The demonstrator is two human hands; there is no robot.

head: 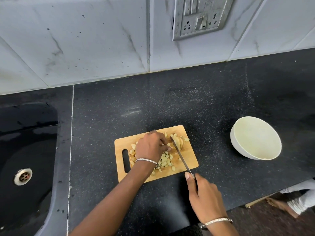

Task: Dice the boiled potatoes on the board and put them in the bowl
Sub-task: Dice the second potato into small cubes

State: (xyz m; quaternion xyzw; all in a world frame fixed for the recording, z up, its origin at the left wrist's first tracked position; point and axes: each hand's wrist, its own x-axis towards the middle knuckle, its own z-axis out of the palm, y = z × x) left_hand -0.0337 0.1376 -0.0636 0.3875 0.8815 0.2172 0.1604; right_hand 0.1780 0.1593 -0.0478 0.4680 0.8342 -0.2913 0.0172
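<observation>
Two hands work over a small wooden board (177,129) on a dark speckled counter (153,99), seen from above. The left hand (151,147) lies on the middle of the board, its fingers curled down onto the potato (181,140). The fingertips sit just beside the blade, probably to pin the soft potato in place and guide each cut. The right hand (203,196) is off the near right corner of the board and grips the handle of a knife (180,155), with one finger stretched forward along it, likely for control. The narrow blade slants away across the board, its tip among the potato at the far right.

That potato is pale yellow with bits of brown skin. It looks already cut into a short row of slices that lean together, not yet cross-cut. Small uneven dice (166,160), also pale yellow, are scattered over the centre and near side of the board, partly hidden under the left wrist. More pieces lie near the handle slot on the left.

An off-white bowl (238,147) stands on the counter to the right, well apart from the board and within the knife hand's reach. No potato shows inside it, so the dicing seems well along and the transfer not begun.

Each wrist wears a thin silver bracelet. A black sink (25,150) sits to the left.
</observation>
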